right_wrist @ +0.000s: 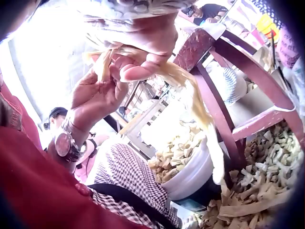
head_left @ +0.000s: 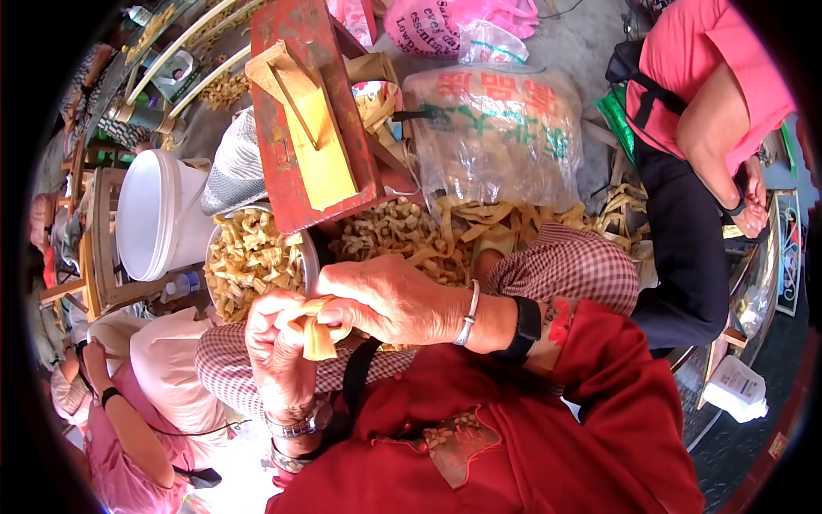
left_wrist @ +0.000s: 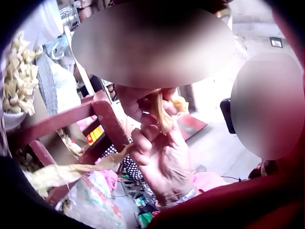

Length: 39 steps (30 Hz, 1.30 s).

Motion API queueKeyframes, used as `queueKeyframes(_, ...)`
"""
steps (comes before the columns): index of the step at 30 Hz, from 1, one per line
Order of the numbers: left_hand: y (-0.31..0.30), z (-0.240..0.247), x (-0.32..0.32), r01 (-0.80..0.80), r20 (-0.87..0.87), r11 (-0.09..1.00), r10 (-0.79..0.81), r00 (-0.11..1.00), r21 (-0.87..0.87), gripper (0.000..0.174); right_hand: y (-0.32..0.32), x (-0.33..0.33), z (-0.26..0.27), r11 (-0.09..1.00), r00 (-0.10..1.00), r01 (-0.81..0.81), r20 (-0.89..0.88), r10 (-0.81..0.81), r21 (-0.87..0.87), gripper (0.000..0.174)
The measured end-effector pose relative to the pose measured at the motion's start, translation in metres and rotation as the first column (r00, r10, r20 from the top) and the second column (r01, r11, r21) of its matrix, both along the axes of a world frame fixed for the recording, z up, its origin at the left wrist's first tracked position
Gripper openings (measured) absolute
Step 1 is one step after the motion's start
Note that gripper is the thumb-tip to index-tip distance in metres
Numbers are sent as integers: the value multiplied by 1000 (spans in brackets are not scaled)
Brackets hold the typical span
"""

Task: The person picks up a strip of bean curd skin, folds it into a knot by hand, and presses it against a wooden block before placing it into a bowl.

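Both hands meet over the lap, working a pale yellow flat strip [head_left: 320,341] that is folded into a loop. My left hand [head_left: 281,347], with a silver watch at the wrist, pinches one side of the loop. From the right, my right hand [head_left: 390,301] grips the other side between thumb and fingers. In the right wrist view a long tail of the strip [right_wrist: 198,107] hangs down past the right hand. Just beyond the hands stands a round bowl [head_left: 312,267] heaped with knotted yellow pieces [head_left: 253,264].
A red wooden bench [head_left: 278,180] bears flat yellow strips [head_left: 330,167] with a thin dark rod across them. More knotted pieces [head_left: 390,233] and loose strips lie beneath it. Around stand a white bucket [head_left: 154,214] and a clear printed bag [head_left: 497,137]. People sit on both sides.
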State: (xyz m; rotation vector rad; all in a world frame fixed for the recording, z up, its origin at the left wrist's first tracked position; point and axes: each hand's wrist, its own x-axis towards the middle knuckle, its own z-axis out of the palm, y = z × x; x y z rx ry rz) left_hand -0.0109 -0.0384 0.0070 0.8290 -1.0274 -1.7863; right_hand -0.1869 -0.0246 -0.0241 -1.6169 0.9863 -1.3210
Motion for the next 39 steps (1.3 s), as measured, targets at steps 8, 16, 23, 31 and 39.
queueKeyframes(8, -4, 7, -20, 308, 632, 757, 173, 755, -576, 51, -1, -9, 3, 946, 975, -205, 135, 176, 250, 30)
queueKeyframes(16, -5, -15, -22, 71, 212, 997, -63, 975, -28, 50, -1, -3, -2, 936, 989, -27, 149, -27, 350, 24)
queueKeyframes(23, -12, -18, -15, 269, -298, 926, -187, 936, 266, 45, -4, -27, -14, 950, 985, 125, -147, -86, 286, 33)
queueKeyframes(31, -25, -19, 11, 126, -388, 918, 33, 921, 377, 44, -8, -51, -12, 885, 980, 76, -200, 20, 459, 33)
queueKeyframes(39, -22, -28, 3, 20, 310, 985, -74, 948, 172, 47, -6, -25, -22, 776, 985, -155, 33, 170, 611, 29)
